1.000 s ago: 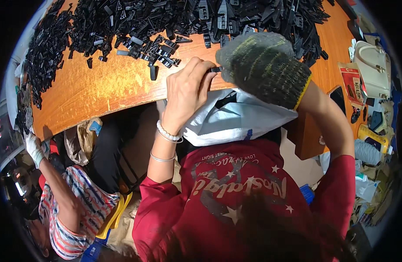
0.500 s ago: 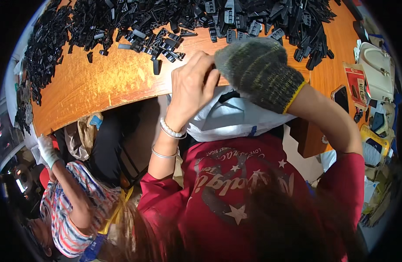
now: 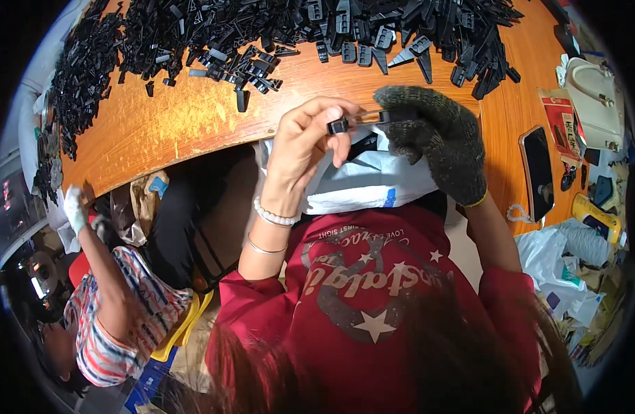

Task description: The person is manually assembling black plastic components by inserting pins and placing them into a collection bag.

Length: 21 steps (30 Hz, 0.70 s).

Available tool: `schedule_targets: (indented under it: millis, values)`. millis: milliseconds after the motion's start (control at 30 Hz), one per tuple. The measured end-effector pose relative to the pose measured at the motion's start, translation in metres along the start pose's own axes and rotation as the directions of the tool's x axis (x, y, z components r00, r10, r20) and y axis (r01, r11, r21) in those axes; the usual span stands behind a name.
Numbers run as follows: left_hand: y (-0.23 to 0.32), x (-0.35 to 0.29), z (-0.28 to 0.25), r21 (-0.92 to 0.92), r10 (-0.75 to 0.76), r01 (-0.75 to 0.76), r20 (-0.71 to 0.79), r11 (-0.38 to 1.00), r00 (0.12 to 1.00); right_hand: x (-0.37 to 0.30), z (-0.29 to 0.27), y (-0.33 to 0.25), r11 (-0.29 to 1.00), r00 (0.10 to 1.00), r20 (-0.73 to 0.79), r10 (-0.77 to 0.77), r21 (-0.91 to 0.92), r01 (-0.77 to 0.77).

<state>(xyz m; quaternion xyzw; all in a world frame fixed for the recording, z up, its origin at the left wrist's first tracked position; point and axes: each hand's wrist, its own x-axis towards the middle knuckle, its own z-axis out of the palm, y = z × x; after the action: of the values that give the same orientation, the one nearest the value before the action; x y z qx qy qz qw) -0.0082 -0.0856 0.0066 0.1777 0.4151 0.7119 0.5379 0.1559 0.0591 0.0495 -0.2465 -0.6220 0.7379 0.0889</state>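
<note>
Between the thumb and fingers of my bare left hand [image 3: 305, 134] is a small black plastic piece [image 3: 338, 126]. My right hand [image 3: 438, 134], in a dark knit glove with a yellow cuff edge, pinches another black plastic piece [image 3: 388, 116]. The two pieces face each other a short way apart; a thin blurred strip shows between them, and I cannot tell whether it joins them. Both hands are above the near table edge, over a white plastic bag [image 3: 359, 196] on my lap. Black clip-like plastic parts [image 3: 348, 52] lie heaped beyond them.
The wooden table [image 3: 173, 127] carries a long pile of small black parts [image 3: 214, 34] along its far side. At right are a phone [image 3: 536, 172], a red packet [image 3: 561, 124] and a white handbag [image 3: 595, 103]. A co-worker's gloved hand [image 3: 75, 209] is at the left table edge.
My right hand has turned and dropped nearer to me, its forearm drawn in. My left hand has tilted toward it, and the black pieces in the fingers now show.
</note>
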Motion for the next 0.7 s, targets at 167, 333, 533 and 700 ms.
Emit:
schedule_targets:
  millis: [167, 333, 533, 700]
  values:
    - [-0.001, -0.009, 0.011, -0.269, -0.062, 0.076, 0.062, 0.960, 0.996, 0.002, 0.001, 0.012, 0.957, 0.970, 0.042, -0.241, 0.175, 0.230]
    - [0.003, -0.011, 0.021, 0.144, 0.045, -0.025, -0.133, 0.989, 0.990, -0.002, 0.008, 0.014, 0.984, 0.986, -0.069, -0.150, -0.109, 0.142]
    - [0.002, -0.016, 0.023, -0.005, 0.032, -0.033, -0.062, 0.999, 0.998, -0.004, 0.010, 0.015, 0.978, 0.983, -0.048, -0.178, -0.115, 0.172]
    - [0.001, -0.015, 0.034, 0.097, 0.011, 0.006, -0.169, 0.995, 0.986, -0.008, 0.014, 0.018, 0.979, 0.978, -0.056, -0.202, -0.032, 0.201]
